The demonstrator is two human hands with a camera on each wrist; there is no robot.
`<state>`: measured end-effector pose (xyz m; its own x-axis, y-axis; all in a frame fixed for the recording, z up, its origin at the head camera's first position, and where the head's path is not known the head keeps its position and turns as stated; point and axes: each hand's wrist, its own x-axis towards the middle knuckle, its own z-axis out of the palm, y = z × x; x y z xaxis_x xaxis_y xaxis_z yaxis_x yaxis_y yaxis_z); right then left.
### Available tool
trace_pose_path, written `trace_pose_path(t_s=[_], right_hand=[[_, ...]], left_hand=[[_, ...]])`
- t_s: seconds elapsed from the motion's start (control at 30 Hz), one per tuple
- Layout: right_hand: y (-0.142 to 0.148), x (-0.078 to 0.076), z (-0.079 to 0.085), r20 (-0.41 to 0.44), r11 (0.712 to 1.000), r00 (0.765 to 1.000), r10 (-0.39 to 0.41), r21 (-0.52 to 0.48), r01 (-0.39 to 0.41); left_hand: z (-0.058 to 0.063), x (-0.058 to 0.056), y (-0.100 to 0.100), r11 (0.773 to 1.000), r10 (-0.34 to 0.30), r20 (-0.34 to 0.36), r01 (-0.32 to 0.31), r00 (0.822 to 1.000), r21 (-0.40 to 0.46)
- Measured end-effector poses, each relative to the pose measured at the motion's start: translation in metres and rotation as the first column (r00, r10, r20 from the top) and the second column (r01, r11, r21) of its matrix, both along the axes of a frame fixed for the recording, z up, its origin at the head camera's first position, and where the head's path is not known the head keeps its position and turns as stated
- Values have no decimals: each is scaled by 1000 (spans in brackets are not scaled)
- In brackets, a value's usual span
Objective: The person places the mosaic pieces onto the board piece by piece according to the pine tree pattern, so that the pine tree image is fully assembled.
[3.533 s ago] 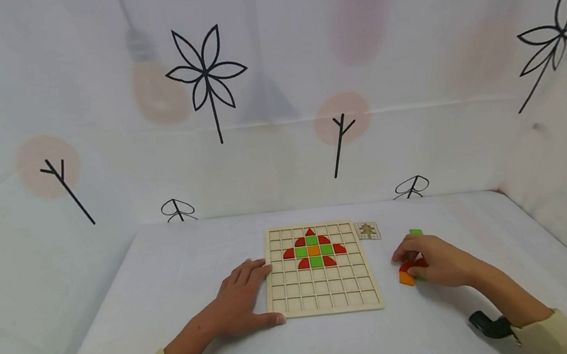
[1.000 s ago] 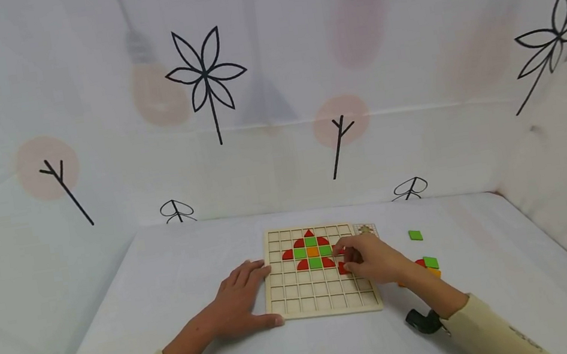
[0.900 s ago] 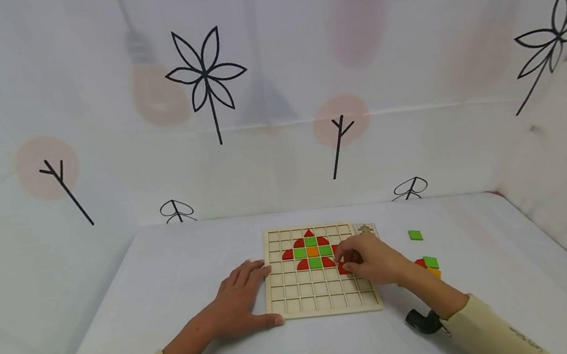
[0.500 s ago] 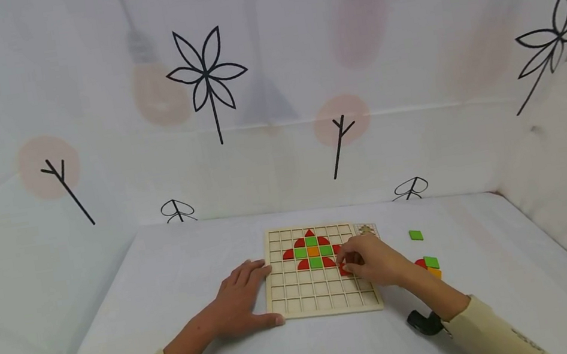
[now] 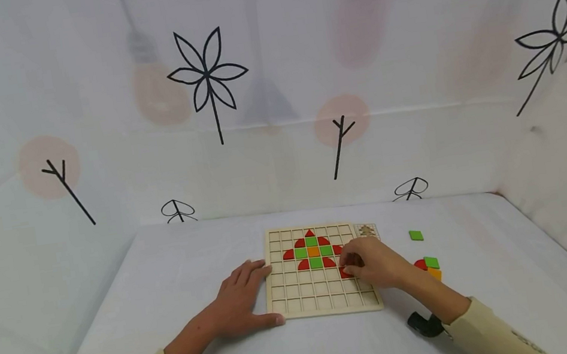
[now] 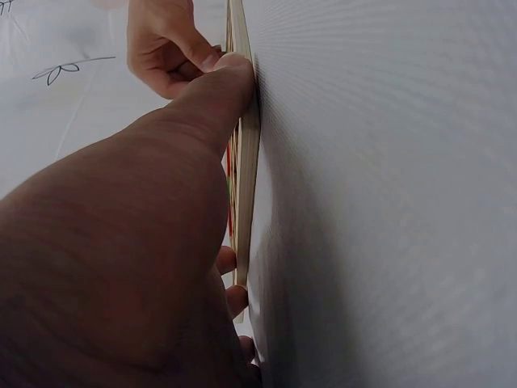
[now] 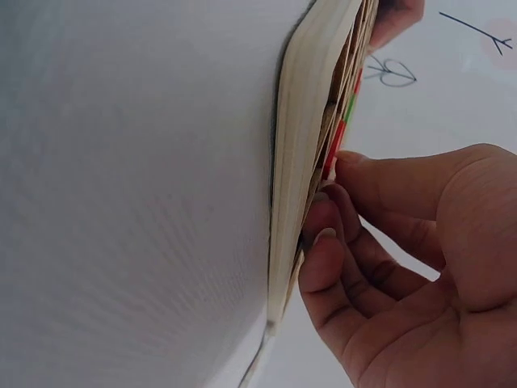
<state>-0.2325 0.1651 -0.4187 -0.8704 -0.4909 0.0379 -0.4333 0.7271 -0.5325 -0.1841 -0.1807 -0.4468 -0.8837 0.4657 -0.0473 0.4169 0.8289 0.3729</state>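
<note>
A wooden grid board lies flat on the table, with red, green and orange tiles forming a tree-like shape in its upper rows. My left hand rests along its left edge, fingers extended; in the left wrist view the thumb touches the near edge of the board. Over the right part of the board, my right hand pinches a red tile between thumb and bent fingers, low at the grid. Those fingers partly hide the tile, and its exact shape cannot be made out.
Right of the board, a small patterned card lies by its upper corner. A lone green tile lies farther right. Nearer is a small cluster with a red tile, a green tile and an orange tile. White cloth walls surround the table.
My right hand has gone from the loose tiles on the right to the board, bringing a red tile. Over the last second it shifts only slightly. The left hand stays in place.
</note>
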Motion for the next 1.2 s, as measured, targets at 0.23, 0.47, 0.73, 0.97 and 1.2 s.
trace_pose_path(t_s=[0.23, 0.47, 0.73, 0.97, 1.2], right_hand=[[8, 1, 0, -26, 1000, 1000, -2, -1, 2], [28, 8, 5, -81, 1000, 997, -14, -3, 13], [64, 12, 6, -109, 998, 992, -61, -31, 58], [92, 18, 7, -146, 994, 983, -110, -42, 104], [115, 22, 5, -124, 983, 975, -184, -31, 181]], left_hand=[[0, 0, 0, 1000, -4, 2, 4, 1000, 8], [-2, -1, -1, 1000, -10, 2, 10, 1000, 11], [0, -1, 1, 1000, 0, 6, 0, 1000, 3], [1, 0, 1, 1000, -5, 4, 5, 1000, 10], [0, 0, 1, 1000, -2, 2, 2, 1000, 3]])
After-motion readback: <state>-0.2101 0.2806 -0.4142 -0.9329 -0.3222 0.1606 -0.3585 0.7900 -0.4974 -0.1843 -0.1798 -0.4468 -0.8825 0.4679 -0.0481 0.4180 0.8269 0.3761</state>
